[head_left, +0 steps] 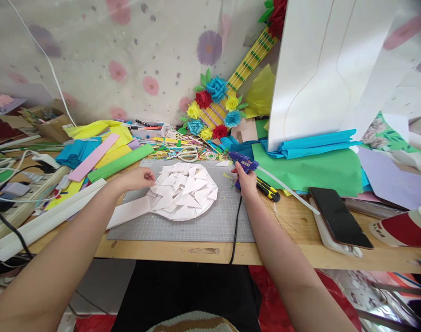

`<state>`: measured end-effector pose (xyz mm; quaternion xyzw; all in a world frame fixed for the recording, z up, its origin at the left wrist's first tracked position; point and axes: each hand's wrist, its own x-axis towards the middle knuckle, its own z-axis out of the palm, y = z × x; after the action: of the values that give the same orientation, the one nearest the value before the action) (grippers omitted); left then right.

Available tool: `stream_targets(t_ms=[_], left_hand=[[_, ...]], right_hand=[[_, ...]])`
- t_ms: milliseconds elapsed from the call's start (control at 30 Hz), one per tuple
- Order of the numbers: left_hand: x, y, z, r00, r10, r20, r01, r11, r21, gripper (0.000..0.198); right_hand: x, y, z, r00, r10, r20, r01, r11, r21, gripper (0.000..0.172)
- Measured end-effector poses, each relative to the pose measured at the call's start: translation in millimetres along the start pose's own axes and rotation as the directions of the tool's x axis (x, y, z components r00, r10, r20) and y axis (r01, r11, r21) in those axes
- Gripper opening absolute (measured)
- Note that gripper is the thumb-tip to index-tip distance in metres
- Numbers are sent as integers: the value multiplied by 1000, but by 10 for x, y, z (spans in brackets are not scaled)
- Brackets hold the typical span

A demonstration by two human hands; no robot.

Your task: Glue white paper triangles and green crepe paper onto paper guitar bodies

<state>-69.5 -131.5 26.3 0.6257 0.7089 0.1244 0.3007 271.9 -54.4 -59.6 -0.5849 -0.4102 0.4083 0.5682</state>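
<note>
My right hand (245,179) is wrapped around a blue hot glue gun (244,161), its nozzle pointing up and left and a long glue stick (288,190) trailing out of its back. On the grey cutting mat (183,233) lies a white flat shape (184,191) with a rounded body covered in overlapping folded paper pieces and a long plain neck (127,212) toward the left. My left hand (141,179) hovers at the upper left edge of that body with its fingers curled together. What they pinch, if anything, is too small to make out.
Scissors (188,154) lie behind the mat among paper scraps. A yellow-black utility knife (267,189) rests by my right hand. Farther right are a phone (340,216) and a paper cup (404,228). A flower-decorated yellow paper guitar (245,64) and a white board (310,69) stand behind. Coloured paper (120,163) lies left.
</note>
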Motion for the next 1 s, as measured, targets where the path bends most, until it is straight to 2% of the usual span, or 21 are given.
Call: stream_targets(t_ms=[67, 133, 200, 300, 400, 500, 667, 833, 1000], left_hand=[[90, 244, -4, 995, 42, -88, -34, 995, 98, 13], [227, 589, 103, 986, 109, -128, -83, 977, 195, 10], [401, 989, 329, 973, 175, -148, -134, 958, 255, 16], [674, 1543, 773, 960, 266, -89, -226, 921, 317, 27], [896, 1873, 1142, 950, 308, -49, -272, 895, 353, 31], [1051, 1953, 1346, 952, 302, -42, -270, 898, 346, 34], [1177, 1889, 1466, 958, 278, -75, -237, 909, 342, 32], [1191, 1810, 1424, 961, 250, -115, -201, 923, 328, 38], [1195, 1685, 1311, 979, 196, -55, -168, 930, 326, 36]], right_hand=[[28, 15, -14, 997, -6, -72, 5, 1000, -6, 40], [55, 31, -27, 992, -9, -126, 8, 1000, -7, 40], [73, 39, -39, 988, -25, -152, 24, 1000, -7, 39], [80, 33, -50, 986, -44, -162, 43, 999, -9, 38], [75, 6, -47, 983, -29, -181, 31, 999, 11, 39], [68, -30, -31, 980, 1, -197, 8, 999, 46, 39], [67, -49, -7, 984, 6, -176, 0, 999, 34, 40], [89, -14, -23, 984, -32, -172, 37, 999, 21, 41], [103, 4, -25, 983, -47, -180, 52, 998, 20, 41]])
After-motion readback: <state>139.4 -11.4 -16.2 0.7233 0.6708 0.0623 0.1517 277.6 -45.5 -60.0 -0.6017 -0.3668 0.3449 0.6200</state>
